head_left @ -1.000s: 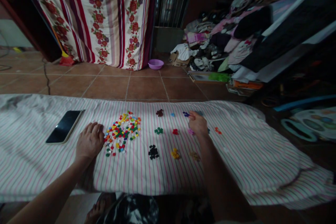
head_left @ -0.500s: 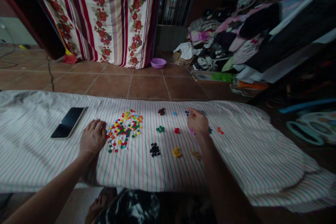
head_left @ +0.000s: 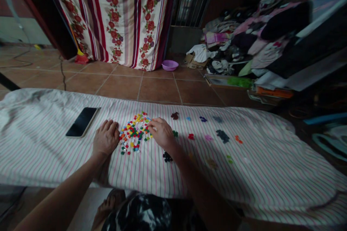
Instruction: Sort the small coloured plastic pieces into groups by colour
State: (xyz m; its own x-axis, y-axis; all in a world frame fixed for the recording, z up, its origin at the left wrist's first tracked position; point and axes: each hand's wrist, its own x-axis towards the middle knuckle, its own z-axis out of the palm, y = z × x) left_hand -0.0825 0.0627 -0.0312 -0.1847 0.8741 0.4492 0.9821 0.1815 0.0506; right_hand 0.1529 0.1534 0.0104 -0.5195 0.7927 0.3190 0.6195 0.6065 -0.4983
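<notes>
Right now, the pile of small coloured pieces lies loose on the striped cloth of the desk, between the two hands. At its right edge is the right hand, thumb and fingers drawn together over the outermost pieces; whether they grasp one, I cannot tell. The left hand rests palm down against the pile's left side, its fingers relaxed and slightly apart, with nothing visibly held. Just left of that hand lies the phone, dark screen up. Past the right hand, little single-colour groups sit apart from one another in rough rows: brown, light blue, dark blue and grey farthest back; green, partly behind the right hand, then red, pink, dark grey and orange in the middle; black, beside the right wrist, tan and lime nearest the person. Beyond the desk, a purple basin stands on the tiled floor beside a flowered curtain.
</notes>
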